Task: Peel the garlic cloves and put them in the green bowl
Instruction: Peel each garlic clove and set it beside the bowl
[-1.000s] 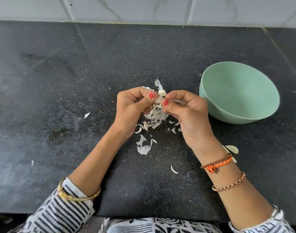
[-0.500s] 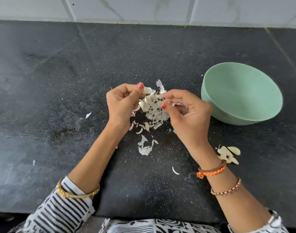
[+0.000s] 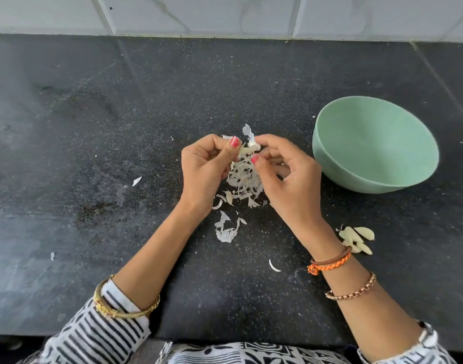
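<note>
Head view shows the left hand [image 3: 204, 169] and the right hand [image 3: 290, 177] drawn close together above the dark counter [image 3: 94, 153], fingers curled, thumbs and forefingers pinching one garlic clove [image 3: 245, 151] between them. The clove is held at the fingertips, its long axis running roughly from one thumb to the other, with a strip of papery skin standing up from its far end. Both hands touch it, so neither is nearer; the right hand seems to be the one pulling skin.

Just under the hands lies one loose heap of peels [image 3: 242, 182], with a few stray scraps nearer the body and off to the left; too many thin bits to count.

Beside the right wrist, on its outer side, rests a small cluster of peeled cloves [image 3: 356, 240], about four or five, overlapping so the number is uncertain.

Beyond the right hand, further right and a little away from the body, stands one green bowl [image 3: 327, 153]; nothing shows inside it. I judge the right hand has the shorter path to it once the clove is bare.
</note>
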Demonstrator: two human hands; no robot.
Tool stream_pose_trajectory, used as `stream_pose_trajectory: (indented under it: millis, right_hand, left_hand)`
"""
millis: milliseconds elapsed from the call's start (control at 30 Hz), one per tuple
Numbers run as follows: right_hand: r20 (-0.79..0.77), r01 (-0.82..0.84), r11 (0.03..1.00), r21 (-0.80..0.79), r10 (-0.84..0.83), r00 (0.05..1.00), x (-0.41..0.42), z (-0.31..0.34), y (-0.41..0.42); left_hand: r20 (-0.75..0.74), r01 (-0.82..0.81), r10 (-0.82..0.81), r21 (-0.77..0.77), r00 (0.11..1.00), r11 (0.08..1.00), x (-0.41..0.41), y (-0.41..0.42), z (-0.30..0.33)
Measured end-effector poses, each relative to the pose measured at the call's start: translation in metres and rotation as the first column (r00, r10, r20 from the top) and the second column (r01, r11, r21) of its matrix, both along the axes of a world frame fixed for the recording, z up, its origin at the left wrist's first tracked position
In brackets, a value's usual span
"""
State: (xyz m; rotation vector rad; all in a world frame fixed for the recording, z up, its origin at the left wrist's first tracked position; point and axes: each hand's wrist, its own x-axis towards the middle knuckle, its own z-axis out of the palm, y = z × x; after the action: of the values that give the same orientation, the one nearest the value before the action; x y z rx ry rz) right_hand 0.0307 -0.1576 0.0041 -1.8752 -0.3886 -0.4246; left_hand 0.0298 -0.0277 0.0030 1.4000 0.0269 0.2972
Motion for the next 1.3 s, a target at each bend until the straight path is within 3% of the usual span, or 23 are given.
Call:
stream_pose_trajectory:
  millis: [233, 367, 467, 567, 667, 767, 933, 1067, 1167, 1300]
  right_hand:
    - [0.081, 0.0, 0.998, -0.068, 0.006, 0.997, 0.0, -0.003, -0.001]
    - [0.08, -0.018, 0.986, -0.168, 0.032, 0.996, 0.0, -0.006, 0.001]
    - [0.081, -0.05, 0.975, -0.215, 0.069, 0.994, -0.002, -0.006, 0.002]
    - [-0.006, -0.094, 0.984, -0.152, 0.094, 0.996, -0.006, -0.003, 0.004]
    - [-0.13, -0.104, 0.994, 0.044, 0.109, 0.986, -0.006, -0.001, 0.004]
    - [-0.133, -0.06, 0.996, 0.067, 0.069, 0.989, -0.002, 0.0, 0.0]
    - [0.058, 0.036, 0.995, -0.098, -0.03, 0.998, -0.002, -0.004, -0.001]
    - [0.272, 0.197, 0.966, -0.164, -0.148, 0.951, -0.004, -0.006, 0.003]
    - [0.343, 0.23, 0.958, -0.173, -0.16, 0.926, -0.002, -0.006, 0.003]
    - [0.333, 0.234, 0.946, -0.222, -0.152, 0.931, -0.003, -0.001, -0.001]
  left_hand:
    - [0.019, 0.102, -0.102, 0.037, 0.995, 0.994, 0.0, -0.003, -0.003]
    - [0.095, 0.07, -0.087, 0.17, 0.992, 0.983, 0.0, -0.001, -0.005]
    - [0.099, 0.042, -0.061, 0.187, 0.993, 0.981, 0.001, -0.001, -0.008]
    - [0.086, 0.036, -0.054, 0.198, 0.995, 0.98, 0.001, -0.003, -0.01]
    - [0.089, 0.037, -0.057, 0.204, 0.994, 0.978, 0.001, -0.004, -0.008]
    - [0.082, 0.02, -0.038, 0.218, 0.996, 0.976, 0.001, -0.003, -0.007]
    - [0.132, -0.098, 0.045, 0.431, 0.99, 0.897, -0.003, -0.007, -0.007]
    - [0.185, -0.206, 0.135, 0.45, 0.973, 0.869, -0.005, -0.005, -0.006]
    - [0.195, -0.232, 0.164, 0.409, 0.967, 0.883, -0.005, -0.003, -0.002]
    - [0.162, -0.208, 0.144, 0.506, 0.976, 0.837, -0.005, -0.003, -0.004]
